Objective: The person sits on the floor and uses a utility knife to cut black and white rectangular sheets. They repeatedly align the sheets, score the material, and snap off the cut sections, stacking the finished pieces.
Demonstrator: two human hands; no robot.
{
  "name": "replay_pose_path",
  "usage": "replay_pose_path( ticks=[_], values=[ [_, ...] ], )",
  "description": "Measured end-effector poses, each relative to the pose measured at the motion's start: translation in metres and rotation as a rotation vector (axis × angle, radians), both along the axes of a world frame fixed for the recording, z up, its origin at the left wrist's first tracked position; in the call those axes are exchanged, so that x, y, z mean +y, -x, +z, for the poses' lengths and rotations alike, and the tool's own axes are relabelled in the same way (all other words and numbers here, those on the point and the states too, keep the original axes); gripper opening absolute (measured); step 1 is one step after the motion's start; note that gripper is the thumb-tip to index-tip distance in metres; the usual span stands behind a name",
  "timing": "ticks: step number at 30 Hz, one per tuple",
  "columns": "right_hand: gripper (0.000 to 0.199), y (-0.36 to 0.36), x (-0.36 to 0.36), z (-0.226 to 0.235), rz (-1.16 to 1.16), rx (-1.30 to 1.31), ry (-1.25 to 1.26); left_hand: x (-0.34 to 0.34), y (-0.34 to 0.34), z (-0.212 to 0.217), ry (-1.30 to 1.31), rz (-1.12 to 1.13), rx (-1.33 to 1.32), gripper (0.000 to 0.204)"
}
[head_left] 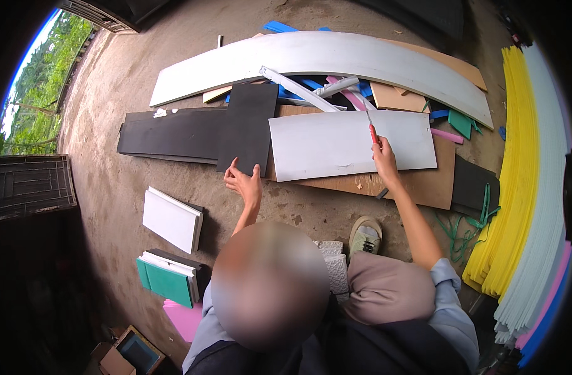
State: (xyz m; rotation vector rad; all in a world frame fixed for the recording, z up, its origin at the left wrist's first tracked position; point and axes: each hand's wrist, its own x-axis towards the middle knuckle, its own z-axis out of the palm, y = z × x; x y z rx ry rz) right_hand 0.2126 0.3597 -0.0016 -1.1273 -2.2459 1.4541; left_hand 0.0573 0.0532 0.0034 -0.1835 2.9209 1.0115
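Near: shoe (365, 236) on the floor (130, 181), white block (333, 262) beside it. Left of the person, stacks of cut foam pieces, white (171, 219) and green (167, 281).

Left hand (245, 182): fingers spread, fingertips resting on the near edge of the black sheet (248, 128). Grips nothing, just pins it.

Right hand (384, 159): fingers closed round a red knife (373, 132), blade tip on the white sheet (351, 145). Knife points away from the person, long axis nearly upright in view, tipped slightly left at the far end.

White sheet lies on a brown board (423, 184), long axis left-right, so the knife runs across its short way. It sits right of the black sheet, corners touching or overlapping.

To cut well, my read: keep the blade low, draw in one steady line, keep the free hand off the cut path. Left hand looks too far left to steady the white sheet; it may shift.

Far: long curved white panel (311, 59), blue and pink offcuts (345, 87). Right rim: stacked yellow foam (517, 169).
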Motion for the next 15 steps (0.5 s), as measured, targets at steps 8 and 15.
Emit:
replay_pose_path(
  ticks=[8, 15],
  values=[
    [0.042, 0.014, -0.037, -0.031, 0.272, 0.011, -0.443, -0.044, 0.039, -0.032, -0.755, 0.397, -0.433, 0.078],
    [0.043, 0.012, -0.044, -0.021, 0.279, -0.012, -0.572, -0.039, 0.06, 0.007, -1.092, 0.385, 0.127, 0.039]
  ],
)
